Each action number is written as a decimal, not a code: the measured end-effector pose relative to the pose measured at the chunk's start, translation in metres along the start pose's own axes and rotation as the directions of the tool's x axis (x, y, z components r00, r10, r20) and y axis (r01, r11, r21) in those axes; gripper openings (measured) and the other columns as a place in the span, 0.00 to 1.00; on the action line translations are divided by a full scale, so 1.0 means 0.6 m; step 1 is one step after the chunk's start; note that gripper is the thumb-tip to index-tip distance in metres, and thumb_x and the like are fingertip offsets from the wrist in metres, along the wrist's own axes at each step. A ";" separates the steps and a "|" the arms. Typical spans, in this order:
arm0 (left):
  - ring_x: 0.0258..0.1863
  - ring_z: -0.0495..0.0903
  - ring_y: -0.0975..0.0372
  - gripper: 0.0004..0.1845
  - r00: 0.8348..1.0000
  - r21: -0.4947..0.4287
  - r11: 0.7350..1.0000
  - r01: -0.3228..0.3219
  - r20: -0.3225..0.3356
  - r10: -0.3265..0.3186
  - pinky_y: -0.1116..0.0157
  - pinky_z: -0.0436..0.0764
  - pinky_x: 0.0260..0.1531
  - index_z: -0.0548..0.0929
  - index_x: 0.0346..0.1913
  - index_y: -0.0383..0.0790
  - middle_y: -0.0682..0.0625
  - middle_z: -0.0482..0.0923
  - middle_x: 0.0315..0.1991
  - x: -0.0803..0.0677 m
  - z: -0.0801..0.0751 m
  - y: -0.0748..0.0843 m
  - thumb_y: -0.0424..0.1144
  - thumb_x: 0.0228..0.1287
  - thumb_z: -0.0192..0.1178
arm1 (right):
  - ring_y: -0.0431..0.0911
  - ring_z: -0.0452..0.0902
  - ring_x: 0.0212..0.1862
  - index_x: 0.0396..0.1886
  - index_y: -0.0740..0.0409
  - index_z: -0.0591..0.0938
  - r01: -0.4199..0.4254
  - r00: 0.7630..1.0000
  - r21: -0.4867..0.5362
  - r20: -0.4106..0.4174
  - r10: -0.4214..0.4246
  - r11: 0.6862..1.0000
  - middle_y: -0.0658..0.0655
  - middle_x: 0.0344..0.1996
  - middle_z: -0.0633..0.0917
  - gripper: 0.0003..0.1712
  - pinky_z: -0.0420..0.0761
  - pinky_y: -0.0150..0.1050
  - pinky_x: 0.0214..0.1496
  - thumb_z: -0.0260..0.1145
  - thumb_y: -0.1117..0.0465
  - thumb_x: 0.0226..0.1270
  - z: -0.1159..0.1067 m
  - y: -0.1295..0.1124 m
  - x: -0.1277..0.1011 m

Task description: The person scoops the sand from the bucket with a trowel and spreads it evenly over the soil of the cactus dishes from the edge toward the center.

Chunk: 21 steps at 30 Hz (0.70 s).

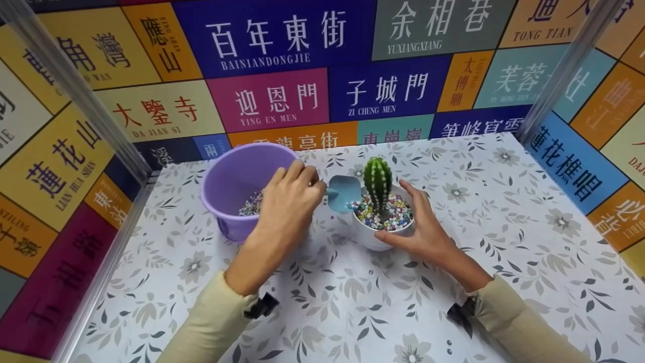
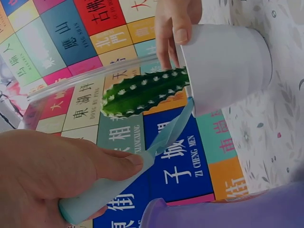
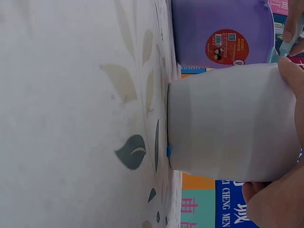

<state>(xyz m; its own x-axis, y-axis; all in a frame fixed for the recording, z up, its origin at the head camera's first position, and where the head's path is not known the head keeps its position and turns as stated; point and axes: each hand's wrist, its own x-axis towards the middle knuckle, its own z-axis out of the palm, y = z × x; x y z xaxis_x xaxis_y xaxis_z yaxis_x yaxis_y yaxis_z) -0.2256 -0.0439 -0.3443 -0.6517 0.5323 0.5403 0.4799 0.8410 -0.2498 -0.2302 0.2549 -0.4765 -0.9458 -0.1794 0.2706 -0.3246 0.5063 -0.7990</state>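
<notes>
A white pot (image 1: 375, 237) (image 2: 228, 66) (image 3: 228, 123) stands on the floral table, holding a green cactus (image 1: 378, 181) (image 2: 142, 92) bedded in coloured pebbles (image 1: 395, 214). My right hand (image 1: 421, 227) (image 3: 285, 190) curls round the pot's right side, thumb at the near rim. My left hand (image 1: 289, 201) (image 2: 57, 173) grips the handle of a small light-blue scoop (image 1: 344, 191) (image 2: 142, 168), whose blade reaches the pot's left rim. Just left stands a purple bucket (image 1: 237, 181) (image 3: 221, 31) with coloured pebbles in its bottom.
The floral tablecloth (image 1: 504, 242) covers the table. Colourful sign-printed walls (image 1: 282, 65) close in the back and both sides, with metal corner posts (image 1: 75, 85). The bucket stands near the back left corner.
</notes>
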 end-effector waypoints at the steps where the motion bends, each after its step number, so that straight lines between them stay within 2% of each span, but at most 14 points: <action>1: 0.49 0.81 0.53 0.18 1.000 0.004 1.000 0.000 -0.004 0.000 0.58 0.81 0.46 0.95 0.49 0.45 0.48 0.89 0.48 0.000 0.001 0.000 0.24 0.58 0.73 | 0.64 0.53 0.86 0.88 0.28 0.49 -0.001 1.000 0.000 0.000 0.001 1.000 0.60 0.85 0.56 0.69 0.56 0.78 0.80 0.85 0.43 0.57 0.000 0.000 0.000; 12: 0.48 0.80 0.53 0.10 0.998 0.058 0.998 0.008 -0.061 -0.004 0.58 0.79 0.45 0.94 0.46 0.44 0.48 0.88 0.46 0.001 0.014 0.005 0.30 0.63 0.75 | 0.66 0.56 0.85 0.89 0.31 0.51 0.013 1.000 -0.002 -0.015 -0.013 1.000 0.61 0.84 0.58 0.70 0.56 0.77 0.81 0.86 0.43 0.55 0.002 0.003 0.001; 17: 0.47 0.79 0.54 0.06 0.993 0.097 0.995 0.000 -0.121 0.012 0.59 0.78 0.44 0.94 0.44 0.45 0.49 0.88 0.44 0.002 0.024 0.007 0.35 0.66 0.74 | 0.65 0.58 0.84 0.88 0.30 0.51 0.006 1.000 0.000 -0.017 -0.006 1.000 0.60 0.84 0.59 0.70 0.57 0.77 0.81 0.87 0.43 0.55 0.002 0.004 0.001; 21: 0.44 0.79 0.55 0.03 0.982 0.116 0.993 -0.013 -0.187 0.035 0.60 0.77 0.43 0.94 0.40 0.45 0.50 0.88 0.43 0.002 0.032 0.011 0.35 0.67 0.74 | 0.64 0.57 0.84 0.88 0.29 0.51 0.007 1.000 0.013 -0.010 -0.007 1.000 0.59 0.84 0.58 0.69 0.57 0.76 0.81 0.86 0.44 0.56 0.002 0.005 0.001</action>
<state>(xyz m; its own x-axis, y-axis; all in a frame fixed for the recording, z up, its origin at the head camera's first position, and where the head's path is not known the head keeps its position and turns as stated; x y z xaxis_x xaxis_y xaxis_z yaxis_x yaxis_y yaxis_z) -0.2347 -0.0361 -0.3606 -0.5129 0.5338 0.6723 0.4168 0.8395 -0.3485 -0.2316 0.2554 -0.4793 -0.9437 -0.1739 0.2815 -0.3309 0.4938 -0.8042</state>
